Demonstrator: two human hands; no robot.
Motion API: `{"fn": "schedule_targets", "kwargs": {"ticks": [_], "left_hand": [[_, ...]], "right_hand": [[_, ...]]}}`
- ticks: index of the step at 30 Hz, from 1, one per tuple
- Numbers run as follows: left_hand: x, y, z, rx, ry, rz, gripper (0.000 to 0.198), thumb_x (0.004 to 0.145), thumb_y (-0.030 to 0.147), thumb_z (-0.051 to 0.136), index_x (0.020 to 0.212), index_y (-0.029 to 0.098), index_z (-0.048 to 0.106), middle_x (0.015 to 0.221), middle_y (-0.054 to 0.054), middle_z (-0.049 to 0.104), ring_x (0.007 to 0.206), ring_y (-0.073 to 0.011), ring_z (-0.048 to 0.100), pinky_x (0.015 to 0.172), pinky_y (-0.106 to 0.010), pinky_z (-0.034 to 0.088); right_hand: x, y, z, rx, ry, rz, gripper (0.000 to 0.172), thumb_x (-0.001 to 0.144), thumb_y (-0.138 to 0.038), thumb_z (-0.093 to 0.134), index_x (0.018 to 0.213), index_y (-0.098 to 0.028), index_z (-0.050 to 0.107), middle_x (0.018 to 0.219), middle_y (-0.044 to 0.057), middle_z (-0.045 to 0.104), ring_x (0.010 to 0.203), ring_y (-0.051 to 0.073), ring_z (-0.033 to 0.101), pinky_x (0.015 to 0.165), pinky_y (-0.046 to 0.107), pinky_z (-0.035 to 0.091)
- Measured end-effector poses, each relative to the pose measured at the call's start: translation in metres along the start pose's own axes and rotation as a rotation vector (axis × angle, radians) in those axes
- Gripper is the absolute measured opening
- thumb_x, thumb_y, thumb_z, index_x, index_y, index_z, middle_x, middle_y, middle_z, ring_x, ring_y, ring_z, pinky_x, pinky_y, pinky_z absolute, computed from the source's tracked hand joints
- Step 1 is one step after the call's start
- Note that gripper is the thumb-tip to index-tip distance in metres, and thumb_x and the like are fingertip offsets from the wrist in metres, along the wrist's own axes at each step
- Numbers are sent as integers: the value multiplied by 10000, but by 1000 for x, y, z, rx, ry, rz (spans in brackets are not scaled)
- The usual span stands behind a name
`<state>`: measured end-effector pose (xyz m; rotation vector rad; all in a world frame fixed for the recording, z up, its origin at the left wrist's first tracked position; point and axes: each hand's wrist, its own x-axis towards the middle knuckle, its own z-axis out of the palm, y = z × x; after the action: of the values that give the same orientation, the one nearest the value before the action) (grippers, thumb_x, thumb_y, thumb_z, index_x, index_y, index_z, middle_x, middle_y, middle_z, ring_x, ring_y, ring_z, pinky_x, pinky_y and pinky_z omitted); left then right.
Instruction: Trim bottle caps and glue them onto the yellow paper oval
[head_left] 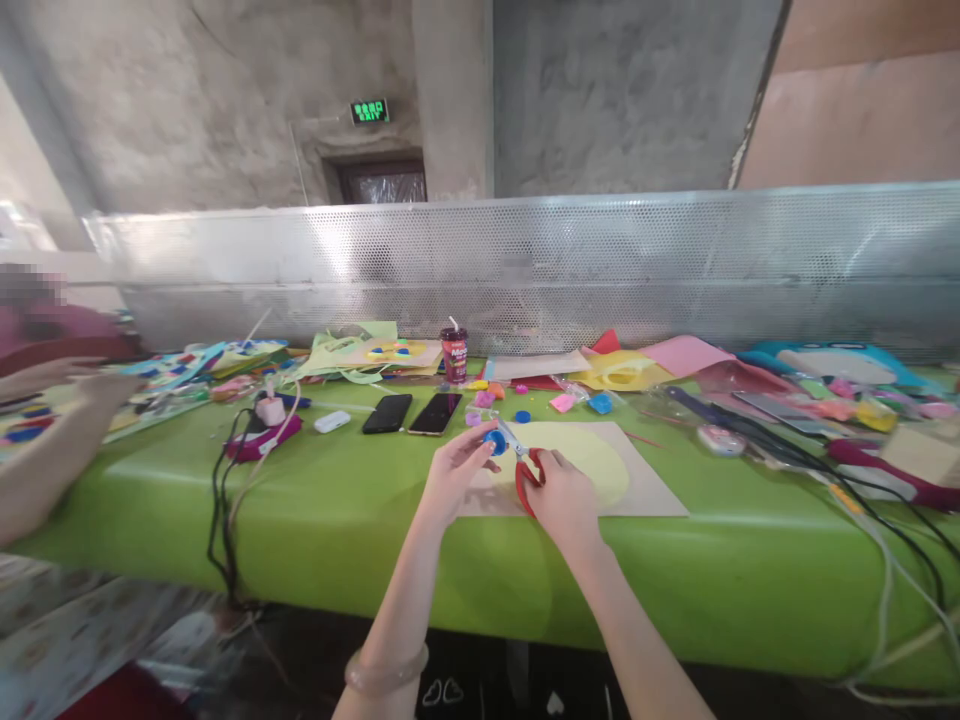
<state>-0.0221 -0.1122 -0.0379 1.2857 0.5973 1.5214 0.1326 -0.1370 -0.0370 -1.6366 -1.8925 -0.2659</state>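
My left hand point(457, 468) pinches a small round blue piece point(495, 441), perhaps clay or foam, between thumb and fingers. My right hand point(564, 495) is closed around the red handles of a pair of scissors point(529, 480). The metal blades point up and left, close beside the blue piece; whether they touch it I cannot tell. Below both hands lies a pale sheet point(651, 490) bearing a large yellow oval point(604, 465). Just beyond the sheet rests another blue disc point(523, 416).
Two phones point(388, 413) and a white case point(332, 421) lie left of the sheet. A dark red cup point(454, 354) with a straw stands behind. Cables point(225, 500) hang over the green table's point(337, 540) edge. Another person's arm point(60, 450) reaches in at far left.
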Motion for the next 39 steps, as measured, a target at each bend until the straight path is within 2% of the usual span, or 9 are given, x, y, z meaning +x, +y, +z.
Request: {"fn": "schedule_targets", "kwargs": {"ticks": [4,7,10,18,26,30,34,36,39], "left_hand": [[-2,3,2,78,11,-7,351,702,254,675,1049,210,654,914,-47,663,663,-114,558,619,-239,473],[-2,5,3,76,26,-28,373,723,277,653,1092,222,631,1002,-58,649,650,-106,558,592,-232,467],[0,6,3,19,51,-26,366,728,279,649,1089,230,631,1154,-64,589,755,-122,569,622,-230,475],[-1,8,0,-146,83,2,409,727,260,653,1130,275,586,1264,-54,521,872,-139,596,616,-200,454],[0,6,-2,-251,57,-48,407,710,264,659,1106,223,577,958,-56,651,718,-129,602,567,-215,418],[2,4,-5,-292,126,-26,221,729,296,612,936,218,604,920,-19,622,702,-87,553,575,-186,397],[4,4,-6,-287,145,-52,142,703,322,583,690,188,538,644,17,510,566,-78,476,521,-188,363],[5,6,-5,-275,139,-85,159,702,313,574,644,181,505,586,24,458,514,-79,438,479,-193,332],[6,8,0,-252,128,-116,163,701,326,587,668,175,537,565,27,438,492,-79,412,445,-193,291]], "right_hand": [[-1,-2,-1,-9,3,16,210,841,-312,533,964,-148,577,825,19,616,688,129,577,612,284,465],[-1,-2,-2,-9,4,14,226,844,-319,525,971,-140,580,827,28,620,689,130,578,605,279,458],[-1,-1,-1,-5,1,2,223,847,-316,516,971,-141,579,832,30,621,696,134,581,603,280,458],[-1,0,0,50,5,-3,223,850,-307,514,984,-139,572,840,32,619,711,139,581,618,289,460],[-4,0,2,184,8,-7,185,804,-219,525,960,-130,573,869,59,615,768,169,568,647,304,432],[-7,0,0,395,-2,7,194,760,-202,501,922,-128,577,906,116,615,816,208,546,683,311,388],[-4,1,-9,748,-63,74,123,709,-304,538,734,-184,527,712,47,564,679,176,501,630,296,369],[-1,1,-16,968,-176,107,190,702,-371,536,650,-204,459,563,-17,474,538,137,447,531,266,359],[1,-4,-22,1325,-424,131,269,749,-445,406,623,-208,424,469,-62,360,402,101,373,421,241,327]]}}
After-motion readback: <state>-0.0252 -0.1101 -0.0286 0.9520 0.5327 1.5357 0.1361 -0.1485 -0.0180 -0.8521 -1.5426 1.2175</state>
